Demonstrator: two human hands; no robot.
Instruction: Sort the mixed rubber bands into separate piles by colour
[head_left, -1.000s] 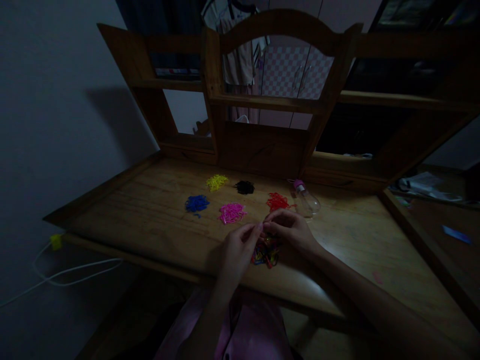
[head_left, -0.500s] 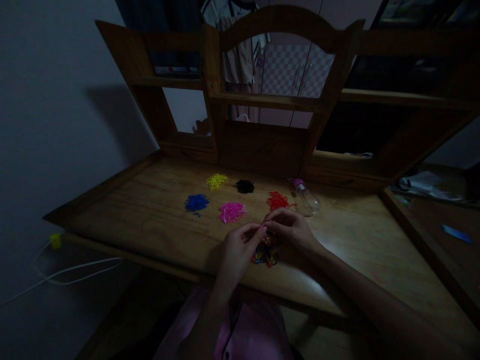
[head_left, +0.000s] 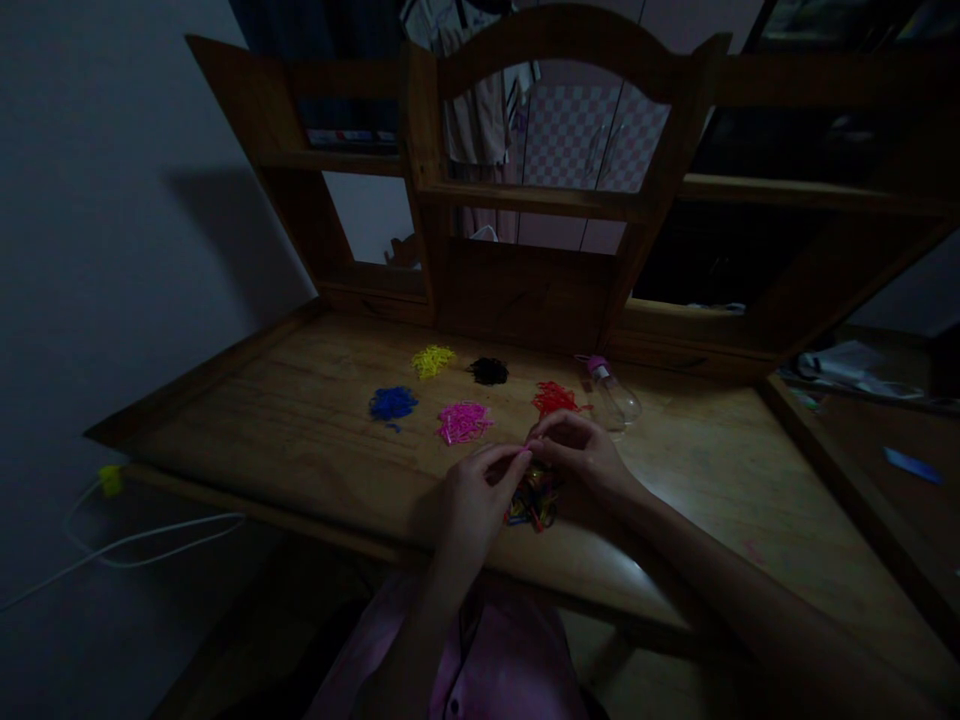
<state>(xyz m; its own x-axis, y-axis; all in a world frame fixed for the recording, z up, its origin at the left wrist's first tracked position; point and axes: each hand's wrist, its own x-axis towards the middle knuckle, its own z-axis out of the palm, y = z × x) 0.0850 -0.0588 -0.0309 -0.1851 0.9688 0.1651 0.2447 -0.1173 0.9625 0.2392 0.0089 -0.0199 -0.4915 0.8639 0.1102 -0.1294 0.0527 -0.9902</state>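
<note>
Small pink piece (head_left: 527, 449), smooth-looking, its exact form hidden by the fingers; it lies to the right of the pink heap (head_left: 463, 423) and nearer the person. The left hand (head_left: 478, 490) and right hand (head_left: 581, 452) meet here, thumb and forefinger of each clamped on the piece. Beneath them, also nearer than the pink heap, is a tangled cluster (head_left: 534, 502) of glossy multicoloured links. About the pink heap, composed of short slender pieces, lie similar loose mounds: blue heap (head_left: 393, 403), left; yellow heap (head_left: 433, 361), beyond and left; black heap (head_left: 489, 371), beyond; red heap (head_left: 556, 398), right. Farther right, a transparent, bulb-shaped bottle (head_left: 619, 404). Supporting all: a grained wooden desk (head_left: 300, 420).
</note>
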